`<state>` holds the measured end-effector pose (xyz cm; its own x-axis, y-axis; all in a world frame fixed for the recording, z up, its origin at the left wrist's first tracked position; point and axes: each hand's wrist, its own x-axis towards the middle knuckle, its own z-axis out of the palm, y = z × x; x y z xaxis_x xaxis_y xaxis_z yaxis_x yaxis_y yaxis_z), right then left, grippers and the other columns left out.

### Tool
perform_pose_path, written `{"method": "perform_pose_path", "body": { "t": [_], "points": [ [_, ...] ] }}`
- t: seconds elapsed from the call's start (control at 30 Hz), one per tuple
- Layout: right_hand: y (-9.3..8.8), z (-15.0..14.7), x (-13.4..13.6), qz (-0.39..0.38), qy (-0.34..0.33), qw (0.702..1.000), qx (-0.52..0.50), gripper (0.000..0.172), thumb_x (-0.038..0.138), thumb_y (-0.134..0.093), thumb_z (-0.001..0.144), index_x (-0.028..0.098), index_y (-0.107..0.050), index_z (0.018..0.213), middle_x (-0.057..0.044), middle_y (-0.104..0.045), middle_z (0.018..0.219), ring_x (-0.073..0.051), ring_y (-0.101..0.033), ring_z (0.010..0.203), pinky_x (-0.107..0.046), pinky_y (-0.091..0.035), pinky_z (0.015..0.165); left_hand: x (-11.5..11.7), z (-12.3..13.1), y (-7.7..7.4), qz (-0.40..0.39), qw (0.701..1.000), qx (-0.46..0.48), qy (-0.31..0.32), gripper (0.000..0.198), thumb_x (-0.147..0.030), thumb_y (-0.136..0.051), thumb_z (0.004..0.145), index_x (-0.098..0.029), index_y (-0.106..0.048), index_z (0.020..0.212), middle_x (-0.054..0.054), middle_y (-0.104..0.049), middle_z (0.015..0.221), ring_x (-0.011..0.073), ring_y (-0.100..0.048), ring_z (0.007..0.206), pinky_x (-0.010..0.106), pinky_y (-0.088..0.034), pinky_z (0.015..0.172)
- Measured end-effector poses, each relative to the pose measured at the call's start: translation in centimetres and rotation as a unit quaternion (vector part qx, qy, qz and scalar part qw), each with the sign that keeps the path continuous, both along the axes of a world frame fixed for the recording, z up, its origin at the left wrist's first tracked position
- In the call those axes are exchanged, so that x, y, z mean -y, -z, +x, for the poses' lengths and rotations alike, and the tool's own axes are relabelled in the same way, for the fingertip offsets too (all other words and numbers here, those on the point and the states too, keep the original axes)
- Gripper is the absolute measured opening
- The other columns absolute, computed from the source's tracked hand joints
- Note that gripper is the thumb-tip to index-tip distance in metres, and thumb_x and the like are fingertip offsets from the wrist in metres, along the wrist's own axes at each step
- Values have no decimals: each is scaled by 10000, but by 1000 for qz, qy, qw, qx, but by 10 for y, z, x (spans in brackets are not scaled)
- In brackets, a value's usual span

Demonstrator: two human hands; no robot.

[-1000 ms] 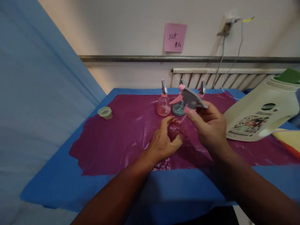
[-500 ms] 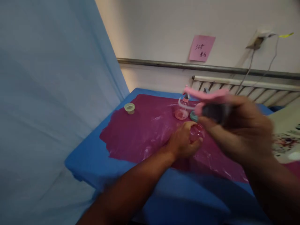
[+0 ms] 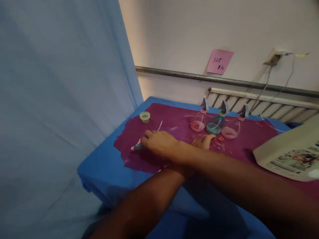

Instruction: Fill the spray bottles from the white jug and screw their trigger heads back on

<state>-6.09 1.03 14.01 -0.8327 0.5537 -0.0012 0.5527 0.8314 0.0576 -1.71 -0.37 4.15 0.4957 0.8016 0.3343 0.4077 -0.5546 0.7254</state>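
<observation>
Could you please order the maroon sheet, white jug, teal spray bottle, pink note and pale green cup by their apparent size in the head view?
1. Maroon sheet
2. White jug, cut off by the right edge
3. Teal spray bottle and pink note: too alike to rank
4. Pale green cup

- The right hand (image 3: 161, 143) was bare, fingers uncovered.
- The left hand (image 3: 204, 141), partly hidden, showed bare skin too.
- Both forearms (image 3: 231, 169) were uncovered to the picture's edge, broadening from narrower wrists (image 3: 179, 151).
</observation>
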Motion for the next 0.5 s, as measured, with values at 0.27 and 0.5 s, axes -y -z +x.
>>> {"method": "perform_pose_path", "body": {
  "t": [0.27, 0.5],
  "points": [
    [34, -2, 1, -38, 47, 998, -4, 393, 197, -412, 1246, 127, -636, 1561, -184, -746, 1370, -288, -810, 1100, -425, -671, 854, 3, 6, 11, 31, 998, 44, 16, 925, -325, -1057, 853, -284, -559, 1631, 185, -706, 1611, 509, -722, 1496, 664, -596, 1303],
    [24, 43, 38, -9, 30, 983, -181, 448, 184, -544, 1173, 209, -629, 1612, -151, -752, 1468, -303, -782, 1198, -479, -684, 956, 4, 8, 4, -12, 999, 47, -7, 908, -339, -1020, 860, -244, -566, 1641, 185, -709, 1598, 490, -697, 1512, 638, -561, 1336]
  ]
}}
